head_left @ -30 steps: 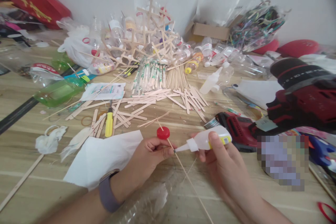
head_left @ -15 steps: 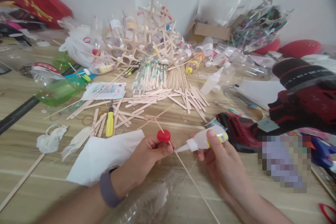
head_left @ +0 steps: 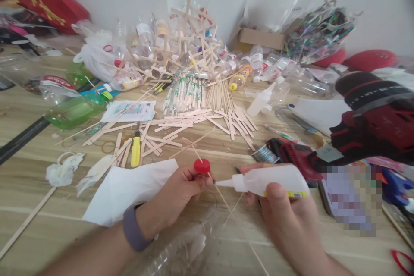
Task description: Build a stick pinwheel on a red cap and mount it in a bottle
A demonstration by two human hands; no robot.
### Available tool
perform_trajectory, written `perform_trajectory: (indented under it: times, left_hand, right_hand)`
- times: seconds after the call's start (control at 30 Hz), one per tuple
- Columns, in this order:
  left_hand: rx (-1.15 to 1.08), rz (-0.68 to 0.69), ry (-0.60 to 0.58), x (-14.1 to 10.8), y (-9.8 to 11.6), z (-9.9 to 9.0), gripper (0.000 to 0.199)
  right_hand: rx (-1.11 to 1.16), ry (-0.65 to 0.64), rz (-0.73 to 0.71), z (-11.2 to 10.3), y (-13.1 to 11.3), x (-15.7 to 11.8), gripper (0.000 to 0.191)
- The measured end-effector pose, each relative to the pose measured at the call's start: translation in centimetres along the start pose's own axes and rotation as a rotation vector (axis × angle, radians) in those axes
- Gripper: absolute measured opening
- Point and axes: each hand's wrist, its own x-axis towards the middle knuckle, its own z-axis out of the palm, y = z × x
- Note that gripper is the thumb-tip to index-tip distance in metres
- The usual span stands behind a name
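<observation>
My left hand (head_left: 181,186) is closed in a pinch on a thin bamboo skewer (head_left: 223,198), just below a red bottle cap (head_left: 202,166) that the skewer runs through. A small dark spot or band sits on the skewer beside my fingertips. In my right hand (head_left: 287,213) is a white glue bottle (head_left: 274,179), tipped on its side, fingers wrapped round it. Its narrow nozzle points left and meets the skewer at the dark spot, or nearly so. A thin dark object shows by my right fingers; what it is I cannot tell.
A yellow-handled screwdriver (head_left: 136,151), loose craft sticks (head_left: 174,131) and white paper (head_left: 129,189) lie on the left and middle. Bundled skewers (head_left: 221,95) and plastic bottles fill the back. A red and black power drill (head_left: 365,125) stands at right, near my right hand.
The glue bottle has swung to a more level position, its base further right and nearer me, and my right hand has shifted with it. The left hand keeps its place on the skewer.
</observation>
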Motion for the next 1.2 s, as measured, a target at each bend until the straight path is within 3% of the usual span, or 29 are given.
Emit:
perform_trajectory:
  times: [0.47, 0.83, 1.2]
  left_hand:
    - [-0.04, -0.002, 0.016, 0.1, 0.2, 0.2, 0.036]
    - [-0.024, -0.005, -0.002, 0.0, 0.0, 0.0, 0.039]
    - [-0.116, 0.016, -0.033, 0.2, 0.0, -0.2, 0.039]
  right_hand:
    - [-0.011, 0.052, -0.051, 0.6, -0.2, -0.4, 0.027]
    - [-0.013, 0.008, -0.069, 0.5, 0.3, -0.2, 0.024]
    - [-0.002, 0.016, 0.041, 0.2, 0.7, 0.2, 0.028]
